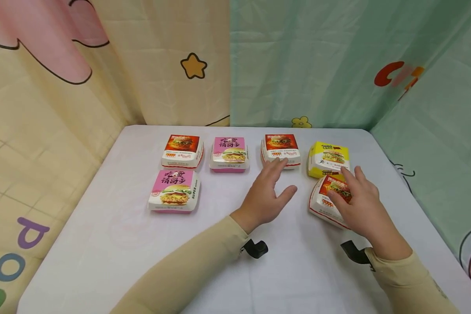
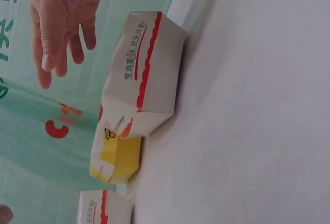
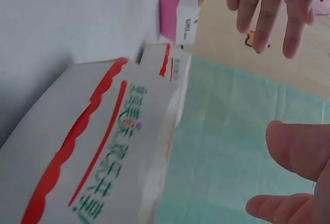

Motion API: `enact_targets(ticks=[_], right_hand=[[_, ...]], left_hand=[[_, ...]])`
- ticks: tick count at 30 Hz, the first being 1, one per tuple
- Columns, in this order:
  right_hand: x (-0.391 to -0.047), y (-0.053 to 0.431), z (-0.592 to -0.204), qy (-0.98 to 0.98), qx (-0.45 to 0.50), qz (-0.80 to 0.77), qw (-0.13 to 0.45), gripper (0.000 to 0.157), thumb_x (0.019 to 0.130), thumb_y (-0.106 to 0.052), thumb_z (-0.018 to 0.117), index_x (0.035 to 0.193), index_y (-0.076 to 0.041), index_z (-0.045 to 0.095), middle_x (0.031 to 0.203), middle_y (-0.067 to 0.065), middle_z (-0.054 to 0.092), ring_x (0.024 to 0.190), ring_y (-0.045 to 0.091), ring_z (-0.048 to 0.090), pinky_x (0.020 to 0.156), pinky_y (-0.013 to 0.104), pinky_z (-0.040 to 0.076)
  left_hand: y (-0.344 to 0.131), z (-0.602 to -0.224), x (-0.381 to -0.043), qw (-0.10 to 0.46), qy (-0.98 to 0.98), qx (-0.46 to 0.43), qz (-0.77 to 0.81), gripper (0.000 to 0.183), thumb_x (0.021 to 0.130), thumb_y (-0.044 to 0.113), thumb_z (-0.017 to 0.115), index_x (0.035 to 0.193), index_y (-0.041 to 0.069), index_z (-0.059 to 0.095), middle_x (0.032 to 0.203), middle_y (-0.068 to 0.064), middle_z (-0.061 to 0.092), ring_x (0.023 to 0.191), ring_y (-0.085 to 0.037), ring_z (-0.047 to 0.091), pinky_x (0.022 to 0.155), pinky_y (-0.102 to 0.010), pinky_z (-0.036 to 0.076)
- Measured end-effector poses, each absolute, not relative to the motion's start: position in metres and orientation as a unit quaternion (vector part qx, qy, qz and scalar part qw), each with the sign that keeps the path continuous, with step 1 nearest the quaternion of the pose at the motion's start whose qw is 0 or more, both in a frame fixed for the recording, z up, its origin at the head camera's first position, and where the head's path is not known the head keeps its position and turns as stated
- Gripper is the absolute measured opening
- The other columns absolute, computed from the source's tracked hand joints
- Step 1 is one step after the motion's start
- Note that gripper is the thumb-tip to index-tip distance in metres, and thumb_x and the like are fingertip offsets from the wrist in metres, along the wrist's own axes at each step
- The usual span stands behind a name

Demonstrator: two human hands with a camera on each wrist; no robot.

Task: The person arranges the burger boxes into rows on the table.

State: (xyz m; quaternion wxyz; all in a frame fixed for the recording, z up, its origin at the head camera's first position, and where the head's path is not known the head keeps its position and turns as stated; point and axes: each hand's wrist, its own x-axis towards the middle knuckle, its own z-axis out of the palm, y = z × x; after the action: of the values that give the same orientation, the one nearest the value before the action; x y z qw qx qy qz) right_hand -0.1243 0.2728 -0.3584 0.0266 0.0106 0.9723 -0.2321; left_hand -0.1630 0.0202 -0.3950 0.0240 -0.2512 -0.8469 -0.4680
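Observation:
My right hand [image 1: 359, 200] is held over a red-and-white burger box [image 1: 318, 203], fingers spread and gripping nothing. In the left wrist view this box [image 2: 152, 72] sits apart from the right hand [image 2: 64, 22]. That box stands turned askew, close in front of a yellow burger box [image 1: 323, 161]. My left hand [image 1: 261, 196] is empty over the middle of the table, thumb apart from the fingers. Its fingertips overlap the front of another red-and-white burger box [image 1: 279, 146] in the head view; whether they touch it I cannot tell.
On the white-covered table [image 1: 102, 244], a third red-and-white box [image 1: 182, 150] and a pink burger box [image 1: 229, 152] stand in the back row. Another pink box [image 1: 174, 192] is in front at left. Printed curtains [image 1: 161, 87] rise behind the table and along its sides.

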Motion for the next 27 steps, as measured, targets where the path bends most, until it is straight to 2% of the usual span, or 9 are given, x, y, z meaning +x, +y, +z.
enact_targets(ticks=[5,11,18,23,27], right_hand=[[-0.124,0.287,-0.367,0.972,0.036,-0.228,0.047,0.089,0.106,-0.045,0.058,0.169,-0.007,0.009,0.171,0.036,-0.008,0.150,0.069,0.008,0.095,0.090,0.034],[-0.125,0.288,-0.371,0.971,0.035,-0.230,0.052,0.088,0.106,-0.045,0.058,0.169,-0.006,0.011,0.170,0.037,-0.005,0.149,0.070,0.011,0.096,0.089,0.035],[-0.132,0.272,-0.371,0.968,0.018,-0.247,0.038,0.085,0.105,-0.044,0.059,0.169,-0.007,0.015,0.172,0.035,-0.001,0.151,0.067,0.013,0.100,0.088,0.035],[-0.141,0.261,-0.364,0.967,0.003,-0.251,0.032,0.086,0.104,-0.045,0.060,0.169,-0.008,0.017,0.173,0.033,0.003,0.150,0.067,0.017,0.105,0.087,0.030],[-0.149,0.257,-0.357,0.968,0.006,-0.247,0.044,0.089,0.104,-0.047,0.061,0.170,-0.012,0.013,0.174,0.029,0.000,0.152,0.064,0.015,0.106,0.086,0.031]], left_hand=[[0.034,-0.398,-0.162,-0.013,-0.855,-0.264,-0.446,0.073,0.105,0.042,0.061,0.167,0.021,0.029,0.173,-0.001,0.030,0.161,-0.019,0.027,0.130,-0.044,0.030],[0.043,-0.404,-0.167,-0.045,-0.865,-0.265,-0.423,0.074,0.105,0.043,0.061,0.168,0.022,0.028,0.173,-0.002,0.031,0.164,-0.027,0.021,0.130,-0.046,0.029],[0.042,-0.409,-0.178,-0.048,-0.878,-0.241,-0.411,0.073,0.105,0.046,0.060,0.168,0.025,0.029,0.173,-0.003,0.030,0.160,-0.020,0.030,0.129,-0.043,0.032],[0.041,-0.412,-0.187,-0.043,-0.886,-0.229,-0.401,0.072,0.105,0.047,0.060,0.166,0.023,0.032,0.172,-0.005,0.032,0.160,-0.023,0.030,0.129,-0.046,0.032],[0.039,-0.411,-0.193,-0.041,-0.893,-0.223,-0.388,0.073,0.105,0.048,0.060,0.166,0.022,0.032,0.173,-0.006,0.032,0.161,-0.025,0.028,0.130,-0.048,0.029]])
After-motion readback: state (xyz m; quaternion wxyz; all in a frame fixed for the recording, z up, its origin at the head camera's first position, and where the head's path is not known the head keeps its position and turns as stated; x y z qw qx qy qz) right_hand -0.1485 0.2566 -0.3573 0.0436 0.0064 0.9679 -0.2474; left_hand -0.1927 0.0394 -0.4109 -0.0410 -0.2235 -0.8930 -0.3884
